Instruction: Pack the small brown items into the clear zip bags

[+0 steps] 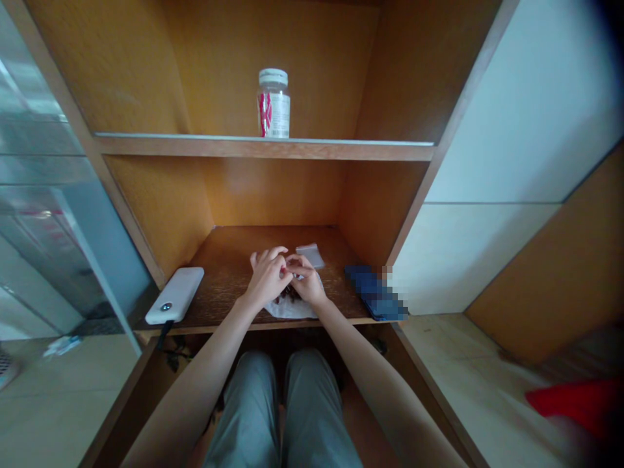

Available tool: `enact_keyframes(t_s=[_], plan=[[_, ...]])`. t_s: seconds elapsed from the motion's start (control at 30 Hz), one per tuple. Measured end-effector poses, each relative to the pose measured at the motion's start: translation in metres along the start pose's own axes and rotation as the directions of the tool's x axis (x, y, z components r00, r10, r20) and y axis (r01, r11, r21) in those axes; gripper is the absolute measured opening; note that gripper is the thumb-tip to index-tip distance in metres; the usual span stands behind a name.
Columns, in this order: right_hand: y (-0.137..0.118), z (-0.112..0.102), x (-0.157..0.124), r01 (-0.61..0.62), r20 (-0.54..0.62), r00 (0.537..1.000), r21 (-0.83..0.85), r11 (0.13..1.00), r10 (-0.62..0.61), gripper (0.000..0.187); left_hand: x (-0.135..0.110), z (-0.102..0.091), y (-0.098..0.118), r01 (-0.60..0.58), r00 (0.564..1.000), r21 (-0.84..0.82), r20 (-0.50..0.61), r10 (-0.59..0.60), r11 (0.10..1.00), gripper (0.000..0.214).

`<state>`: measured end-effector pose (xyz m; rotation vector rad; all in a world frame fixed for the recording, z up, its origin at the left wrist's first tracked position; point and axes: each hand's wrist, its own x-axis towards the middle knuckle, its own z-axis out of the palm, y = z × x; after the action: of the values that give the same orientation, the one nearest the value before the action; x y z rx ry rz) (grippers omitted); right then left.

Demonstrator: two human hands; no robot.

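My left hand [267,278] and my right hand [307,283] meet over the lower shelf. Thumb and fingers of each are pinched together at the same spot, and whatever lies between them is too small to make out. Some outer fingers of my left hand stick out. Right beneath my hands lies a white sheet or bag [288,313], partly covered by them. Small dark pieces [291,294] sit on it; their kind is unclear. Just behind my right hand a small clear plastic bag [311,255] lies flat.
A white power bank [176,294] with a black cable rests at the shelf's left edge. At the right is a dark blue object [373,291], partly pixelated. A white-capped bottle [273,104] stands on the upper shelf [341,149]. My knees are under the lower shelf.
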<state>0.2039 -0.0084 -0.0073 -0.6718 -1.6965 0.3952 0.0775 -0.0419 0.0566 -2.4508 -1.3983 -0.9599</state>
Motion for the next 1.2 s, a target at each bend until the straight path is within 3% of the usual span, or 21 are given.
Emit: enact_keyframes(t_s=[0.4, 0.47, 0.57, 0.63, 0.9, 1.2], plan=[[0.005, 0.001, -0.002, -0.017, -0.004, 1.0, -0.055, 0.998, 0.017, 0.02, -0.003, -0.007, -0.005, -0.035, 0.999, -0.02, 0.034, 0.036, 0.999, 0.008], [0.004, 0.0, -0.002, -0.023, -0.004, 1.0, -0.064, 0.998, 0.023, 0.026, -0.003, -0.011, -0.012, -0.048, 0.998, -0.009, 0.051, 0.048, 0.999, 0.025], [0.0, -0.001, -0.001, -0.043, 0.005, 0.999, -0.084, 0.996, 0.043, 0.033, -0.005, -0.017, -0.023, -0.124, 0.978, 0.012, 0.17, 0.12, 0.992, 0.058], [-0.002, -0.002, -0.001, -0.056, 0.016, 0.998, -0.098, 0.994, 0.057, 0.035, -0.007, -0.017, -0.029, -0.167, 0.961, 0.043, 0.23, 0.153, 0.985, 0.068], [0.0, 0.001, -0.001, -0.06, 0.07, 0.995, -0.078, 0.995, 0.066, 0.033, -0.015, -0.008, -0.026, -0.22, 0.969, 0.081, 0.129, 0.208, 0.972, 0.051], [-0.003, -0.001, -0.001, -0.033, 0.107, 0.994, -0.03, 0.999, 0.036, 0.022, -0.018, -0.003, -0.031, -0.168, 0.975, -0.025, 0.143, 0.17, 0.985, 0.038]])
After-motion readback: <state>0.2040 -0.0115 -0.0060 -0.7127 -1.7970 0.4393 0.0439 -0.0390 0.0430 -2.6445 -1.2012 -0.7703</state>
